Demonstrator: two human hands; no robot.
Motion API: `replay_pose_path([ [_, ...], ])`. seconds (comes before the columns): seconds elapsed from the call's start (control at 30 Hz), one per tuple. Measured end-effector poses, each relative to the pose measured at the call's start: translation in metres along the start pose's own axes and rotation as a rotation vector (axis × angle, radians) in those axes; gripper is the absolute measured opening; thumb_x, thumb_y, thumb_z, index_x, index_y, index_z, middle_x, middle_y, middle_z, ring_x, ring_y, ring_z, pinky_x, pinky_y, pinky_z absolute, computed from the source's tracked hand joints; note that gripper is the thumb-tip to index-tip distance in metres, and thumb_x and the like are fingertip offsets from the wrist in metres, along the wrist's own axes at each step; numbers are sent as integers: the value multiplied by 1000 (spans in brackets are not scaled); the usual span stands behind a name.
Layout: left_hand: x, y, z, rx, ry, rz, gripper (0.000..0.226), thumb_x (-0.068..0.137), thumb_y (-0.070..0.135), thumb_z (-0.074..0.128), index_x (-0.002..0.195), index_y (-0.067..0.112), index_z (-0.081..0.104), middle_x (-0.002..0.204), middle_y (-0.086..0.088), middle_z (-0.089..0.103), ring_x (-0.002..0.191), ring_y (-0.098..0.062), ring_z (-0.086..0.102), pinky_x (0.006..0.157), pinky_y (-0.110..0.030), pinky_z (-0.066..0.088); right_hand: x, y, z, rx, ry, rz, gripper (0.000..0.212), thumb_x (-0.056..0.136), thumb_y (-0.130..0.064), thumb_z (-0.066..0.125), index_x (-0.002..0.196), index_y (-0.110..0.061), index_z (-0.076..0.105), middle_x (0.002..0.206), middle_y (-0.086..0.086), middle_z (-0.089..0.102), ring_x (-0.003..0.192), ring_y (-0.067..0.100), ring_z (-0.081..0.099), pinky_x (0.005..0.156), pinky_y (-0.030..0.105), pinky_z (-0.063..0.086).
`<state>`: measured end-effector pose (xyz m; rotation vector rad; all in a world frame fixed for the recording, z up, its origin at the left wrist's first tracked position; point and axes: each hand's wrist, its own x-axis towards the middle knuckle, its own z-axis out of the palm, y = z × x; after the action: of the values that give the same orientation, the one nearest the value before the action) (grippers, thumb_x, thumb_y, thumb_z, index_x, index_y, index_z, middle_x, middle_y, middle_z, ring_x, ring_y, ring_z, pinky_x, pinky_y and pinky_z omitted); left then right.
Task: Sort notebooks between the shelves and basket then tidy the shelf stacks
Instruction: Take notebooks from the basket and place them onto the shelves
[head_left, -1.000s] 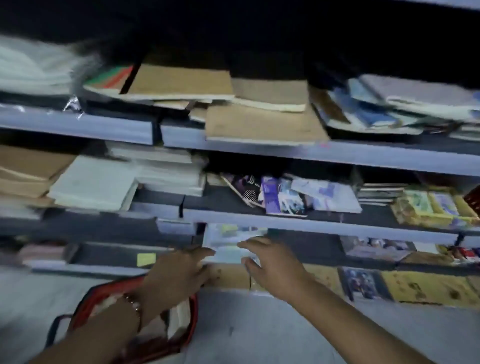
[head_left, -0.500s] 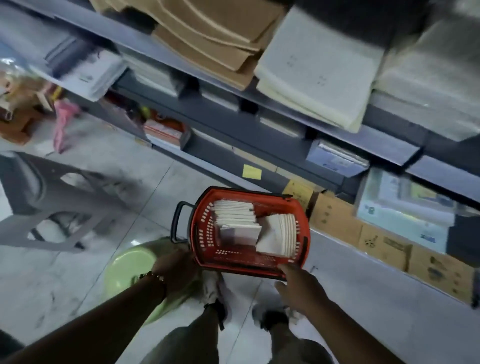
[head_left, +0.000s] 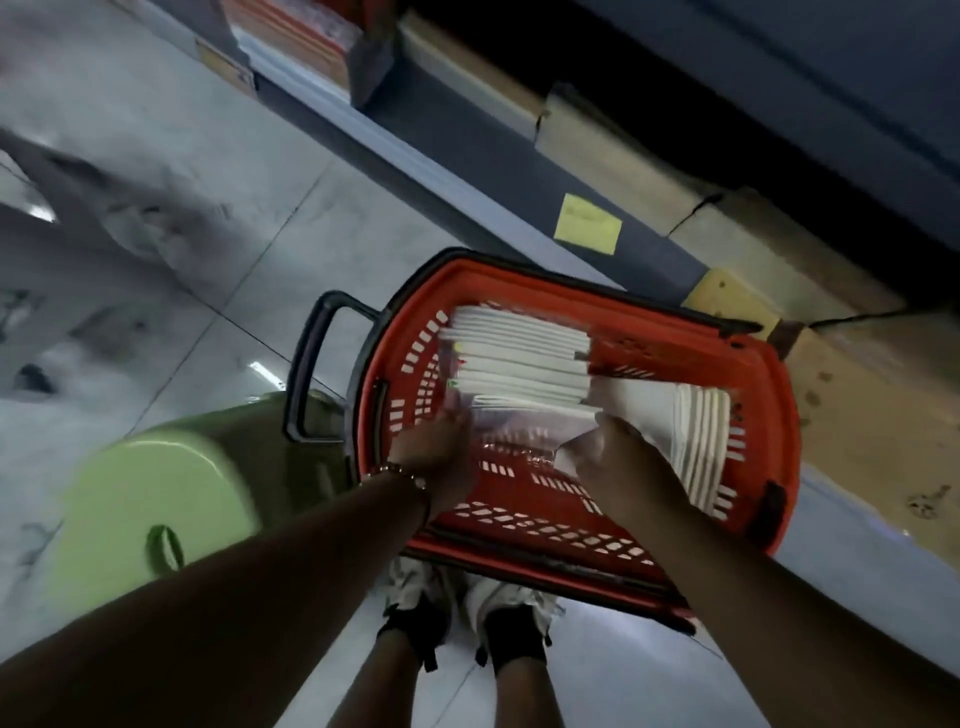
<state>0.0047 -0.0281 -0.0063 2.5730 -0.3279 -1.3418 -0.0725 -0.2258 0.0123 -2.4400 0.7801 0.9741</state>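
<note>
A red plastic basket (head_left: 566, 283) with a black handle stands on the floor in front of my feet. Inside it, white notebooks stand on edge in one stack (head_left: 519, 353) at the back and another (head_left: 701, 441) at the right. Both my hands are down inside the basket. My left hand (head_left: 441, 457) grips the left end of a clear-wrapped notebook pack (head_left: 530, 423), and my right hand (head_left: 623, 462) grips its right end. The pack is blurred and lies against the back stack.
A green plastic stool (head_left: 156, 509) stands to the left of the basket, touching its handle. The bottom shelf rail with a yellow label (head_left: 587, 223) runs just behind the basket. Cardboard boxes (head_left: 857, 415) line the floor at the right. Grey tiled floor spreads to the left.
My view swung down from the shelves to the basket. Both hands left the low shelf, passed the basket's near rim, and now reach inside it around a wrapped pack.
</note>
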Motion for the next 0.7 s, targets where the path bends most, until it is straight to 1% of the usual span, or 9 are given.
replay_pose_path([
  [0.03,9,3,8,42,42,15,65,97,18,47,154,17,15,151,-13,42,112,-33,61,87,-44,51,10,4,10,0,27,-12,61,94,-39,58,148,-24,33,140,3,55,119,27,58,90,38,50],
  [0.1,19,3,18,-66,192,28,50,95,14,47,141,17,27,130,-11,59,89,-25,65,68,-36,51,31,9,19,80,82,-11,65,91,-36,63,146,-29,28,121,4,66,97,26,67,74,37,56],
  [0.2,27,0,42,-255,273,10,27,95,18,49,120,22,38,100,-3,67,74,-17,57,58,-30,40,39,15,31,119,171,6,57,85,-37,74,129,-26,40,112,1,67,89,23,66,68,34,55],
  [0.3,31,-6,53,-233,171,66,35,101,21,47,133,22,33,109,-2,67,86,-16,61,70,-31,47,39,25,40,175,221,9,61,79,-37,82,125,-24,43,115,0,65,90,19,61,67,30,48],
  [0.37,32,-8,58,-71,92,106,30,101,21,48,131,24,47,116,-5,68,100,-24,64,84,-39,52,34,29,48,250,218,-7,67,79,-32,83,131,-25,41,120,0,62,91,13,57,69,29,48],
  [0.47,27,-12,56,41,74,115,29,101,20,47,125,20,62,116,-7,68,104,-27,64,89,-41,52,21,34,48,404,182,8,76,78,-25,84,140,-24,39,123,-3,57,103,17,59,72,24,49],
  [0.53,13,-12,45,-29,103,164,29,102,25,46,125,24,62,116,-2,69,104,-22,65,90,-39,53,12,38,42,501,104,69,68,80,-24,81,138,-21,45,117,-4,56,102,17,59,70,21,45],
  [0.63,-21,-3,16,-307,99,278,23,103,30,46,118,31,63,113,9,70,101,-6,66,88,-32,55,-2,45,29,667,-16,133,31,80,-23,80,108,-24,66,102,-4,69,96,21,66,80,32,52],
  [0.7,-49,7,-12,-507,58,312,17,101,33,52,113,32,64,106,14,71,95,2,66,84,-29,57,-16,46,13,798,-79,116,18,82,-20,78,98,-24,72,93,-4,74,95,20,69,84,34,52],
])
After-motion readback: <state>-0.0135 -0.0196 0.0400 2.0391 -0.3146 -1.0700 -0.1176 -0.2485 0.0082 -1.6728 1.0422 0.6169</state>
